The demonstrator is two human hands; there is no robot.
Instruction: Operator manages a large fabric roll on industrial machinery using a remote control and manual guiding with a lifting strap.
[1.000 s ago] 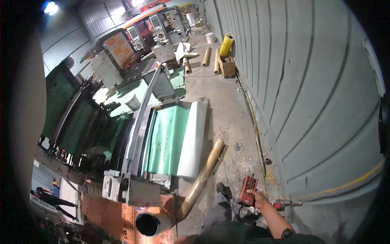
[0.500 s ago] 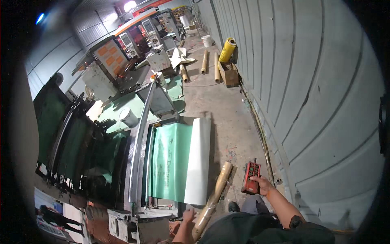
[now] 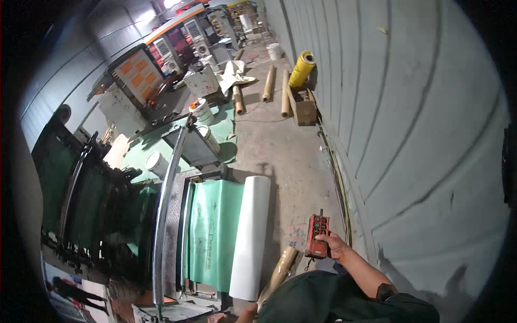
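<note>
A red handheld remote control with rows of dark and green buttons is gripped in my right hand, the thumb lying over its front. At the lower edge, close to the near end of a white roll, only part of my left hand shows, and its fingers are hidden. Green printed film runs from that roll to the machine on the left. A long shiny metal bar stands along the machine's side. Beside the roll, a brown wrapped tube lies on the floor, partly covered by my dark clothing.
A corrugated grey wall bounds the right side, with pipes along its foot. Further ahead are a box with a yellow roll, cardboard tubes and buckets. Another person stands at lower left.
My view has shifted, and the roll and film now sit lower in it. The left hand has dropped to the lower edge. My right hand still holds the remote control.
</note>
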